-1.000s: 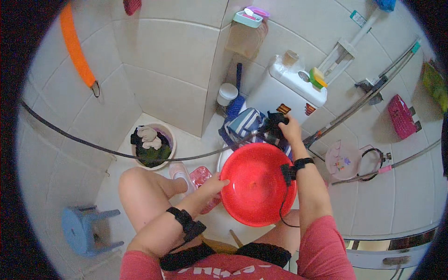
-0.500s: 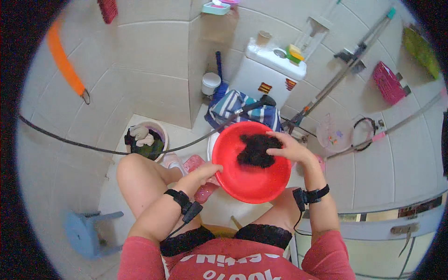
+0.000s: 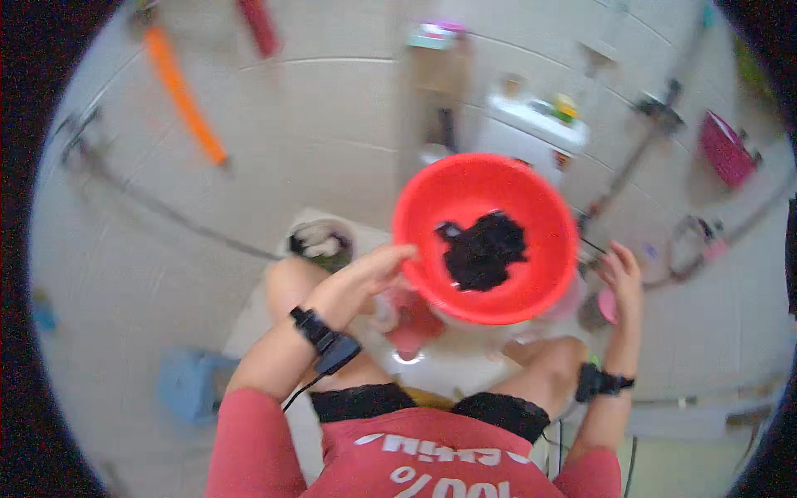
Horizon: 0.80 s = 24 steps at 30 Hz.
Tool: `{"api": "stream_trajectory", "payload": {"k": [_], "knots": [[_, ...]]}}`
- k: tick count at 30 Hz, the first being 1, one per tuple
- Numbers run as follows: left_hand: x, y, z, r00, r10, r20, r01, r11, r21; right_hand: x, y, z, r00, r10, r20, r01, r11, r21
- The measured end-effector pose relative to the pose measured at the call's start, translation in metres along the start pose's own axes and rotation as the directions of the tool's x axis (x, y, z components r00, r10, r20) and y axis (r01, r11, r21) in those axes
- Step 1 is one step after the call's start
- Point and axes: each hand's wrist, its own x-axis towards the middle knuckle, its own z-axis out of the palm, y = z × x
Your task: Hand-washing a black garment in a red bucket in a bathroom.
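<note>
A round red plastic basin [image 3: 448,189] is raised in front of me. A wet-looking black cloth [image 3: 486,256] lies bunched in it; I cannot tell whether there is water around it. My left hand [image 3: 383,267] is closed on the basin's left rim. Off to the basin's right, my right hand [image 3: 623,270] is apart from it, with fingers spread and nothing in them. Both my wrists wear black straps with small devices.
A tub [image 3: 346,236] of clothes stands on the floor at left, behind my knee. Pink slippers [image 3: 415,324] are below the basin. A blue stool [image 3: 193,386] is at lower left. The white toilet tank [image 3: 535,124] stands behind; a hose [image 3: 183,217] crosses at left.
The basin has risen, moving up and right in view, held by my left hand. My right hand has left the cloth and moved right, out of the basin. The view has shifted and blurred.
</note>
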Motion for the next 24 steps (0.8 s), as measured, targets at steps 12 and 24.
{"api": "stream_trajectory", "payload": {"k": [12, 24], "knots": [[-0.289, 0.02, -0.112, 0.719, 0.458, -0.523, -0.594, 0.795, -0.12, 0.025, 0.026, 0.05, 0.973, 0.024, 0.231, -0.051, 0.992, 0.111], [-0.488, -0.176, -0.217, 0.036, -0.056, -0.998, -0.747, 0.662, -0.064, 0.072, 0.048, 0.095, 0.904, 0.052, 0.425, -0.077, 0.996, 0.043]]}}
